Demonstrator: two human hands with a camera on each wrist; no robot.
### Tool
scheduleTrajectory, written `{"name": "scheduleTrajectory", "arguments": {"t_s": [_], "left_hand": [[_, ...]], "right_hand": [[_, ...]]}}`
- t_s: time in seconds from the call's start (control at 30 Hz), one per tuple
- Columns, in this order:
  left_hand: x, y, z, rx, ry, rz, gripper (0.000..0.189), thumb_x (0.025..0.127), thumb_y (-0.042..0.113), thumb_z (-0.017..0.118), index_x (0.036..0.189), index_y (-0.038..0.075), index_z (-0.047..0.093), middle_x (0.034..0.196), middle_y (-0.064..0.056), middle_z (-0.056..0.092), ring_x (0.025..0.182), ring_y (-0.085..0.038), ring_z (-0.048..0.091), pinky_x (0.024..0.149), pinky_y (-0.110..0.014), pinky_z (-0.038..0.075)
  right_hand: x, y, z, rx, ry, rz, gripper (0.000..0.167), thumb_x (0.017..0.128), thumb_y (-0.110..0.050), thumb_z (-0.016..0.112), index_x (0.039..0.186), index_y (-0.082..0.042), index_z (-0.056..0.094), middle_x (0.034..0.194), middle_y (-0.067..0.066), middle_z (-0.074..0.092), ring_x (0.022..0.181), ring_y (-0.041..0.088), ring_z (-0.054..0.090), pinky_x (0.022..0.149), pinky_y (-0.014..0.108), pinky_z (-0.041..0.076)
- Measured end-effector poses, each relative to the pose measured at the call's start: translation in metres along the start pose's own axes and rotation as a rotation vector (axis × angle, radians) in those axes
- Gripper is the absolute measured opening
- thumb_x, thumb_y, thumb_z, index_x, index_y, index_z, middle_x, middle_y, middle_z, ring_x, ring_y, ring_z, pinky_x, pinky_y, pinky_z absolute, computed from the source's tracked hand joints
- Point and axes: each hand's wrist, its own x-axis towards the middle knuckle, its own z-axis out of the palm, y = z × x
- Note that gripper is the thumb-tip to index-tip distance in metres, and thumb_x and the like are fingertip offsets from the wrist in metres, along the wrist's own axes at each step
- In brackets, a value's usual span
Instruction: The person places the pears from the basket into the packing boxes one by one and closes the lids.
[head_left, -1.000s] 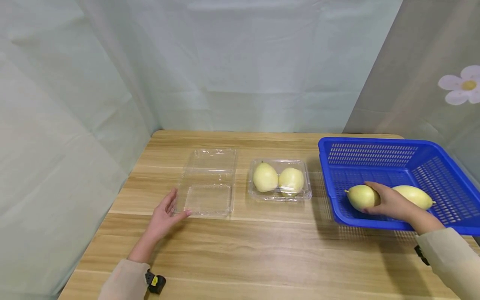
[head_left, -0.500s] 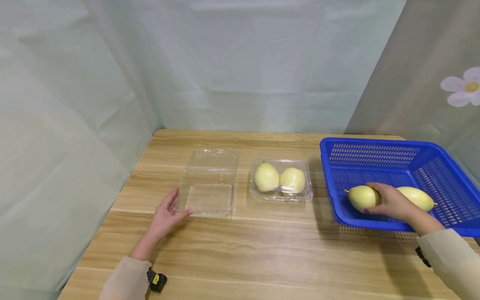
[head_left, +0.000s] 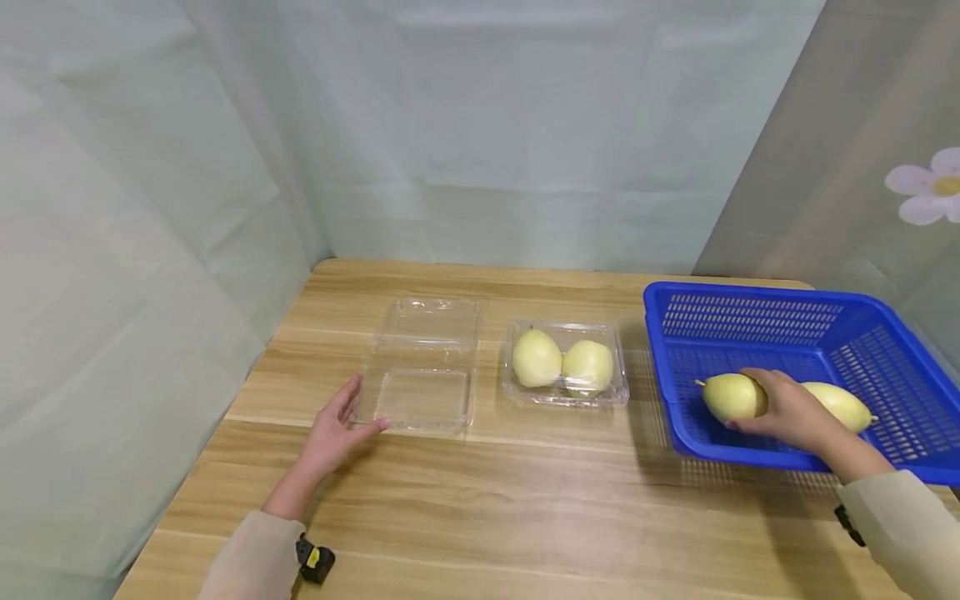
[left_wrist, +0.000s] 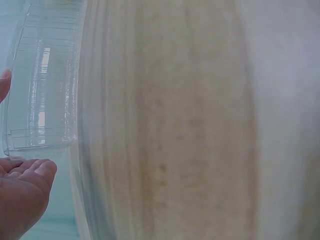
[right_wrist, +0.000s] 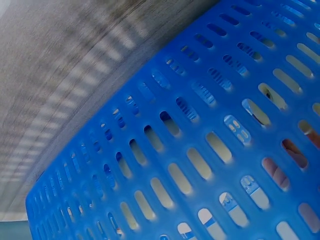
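In the head view my left hand [head_left: 332, 433] lies at the front left corner of an opened clear plastic clamshell box [head_left: 423, 396], fingers along its left side and thumb at its front edge. The left wrist view shows that same clear box [left_wrist: 42, 90] between the thumb and the loosely extended fingers. My right hand [head_left: 793, 415] reaches into the blue basket [head_left: 750, 457] and grips a pale yellow-green pear [head_left: 731, 397], its stem pointing left. A second pear [head_left: 840, 405] lies behind that hand, partly covered. In the right wrist view the slotted basket wall [right_wrist: 150, 165] hides most of the hand.
Between the opened box and the basket stands a closed clear box [head_left: 567, 402] with two pears inside. All rest on a wood-grain table [head_left: 510, 517]. A pale curtain [head_left: 510, 150] hangs behind and at the left.
The head view has shifted slightly. Both hands stay where they were, the left at the opened box and the right on the pear in the basket.
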Motion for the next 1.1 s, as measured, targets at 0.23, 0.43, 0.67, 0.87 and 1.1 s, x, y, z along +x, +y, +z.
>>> {"name": "scheduleTrajectory", "arguments": {"t_s": [0.23,0.43,0.67,0.87,1.1], "left_hand": [[-0.001,0.000,0.000,-0.002,0.004,0.008,0.097,0.084,0.015,0.072,0.150,-0.004,0.004,0.157,-0.022,0.007,0.145,-0.037,0.010,0.117,-0.044,0.015],[-0.001,0.000,0.000,-0.012,0.009,0.018,0.096,0.084,0.012,0.072,0.150,-0.006,0.004,0.157,-0.024,0.007,0.144,-0.039,0.010,0.117,-0.045,0.013],[-0.001,-0.003,0.001,-0.008,0.006,0.011,0.096,0.084,0.013,0.072,0.150,-0.005,0.004,0.157,-0.023,0.007,0.145,-0.038,0.010,0.116,-0.045,0.014],[-0.001,-0.003,0.001,-0.015,0.003,0.011,0.096,0.085,0.013,0.071,0.150,-0.005,0.003,0.157,-0.023,0.006,0.144,-0.039,0.009,0.117,-0.047,0.013],[-0.002,-0.003,0.002,-0.021,0.006,0.021,0.095,0.085,0.012,0.071,0.150,-0.005,0.003,0.157,-0.023,0.006,0.145,-0.038,0.009,0.117,-0.046,0.013]], "right_hand": [[-0.002,-0.001,0.000,-0.001,0.094,0.005,0.076,0.063,-0.020,0.087,0.116,0.019,0.050,0.098,0.036,0.057,0.086,0.043,0.055,0.061,0.041,0.048],[-0.003,0.000,-0.001,-0.015,0.152,0.009,0.077,0.060,-0.018,0.087,0.116,0.018,0.049,0.098,0.036,0.055,0.086,0.044,0.053,0.061,0.047,0.048],[-0.005,0.000,-0.003,-0.016,0.192,0.031,0.077,0.061,-0.020,0.087,0.117,0.015,0.049,0.099,0.036,0.054,0.086,0.044,0.052,0.059,0.042,0.045],[-0.005,-0.004,-0.007,-0.022,0.238,0.011,0.077,0.061,-0.023,0.088,0.117,0.014,0.050,0.098,0.033,0.054,0.084,0.041,0.051,0.058,0.037,0.042],[-0.003,-0.011,-0.010,-0.008,0.233,0.034,0.080,0.063,-0.025,0.087,0.121,0.015,0.048,0.103,0.035,0.052,0.087,0.043,0.049,0.059,0.037,0.041]]}}
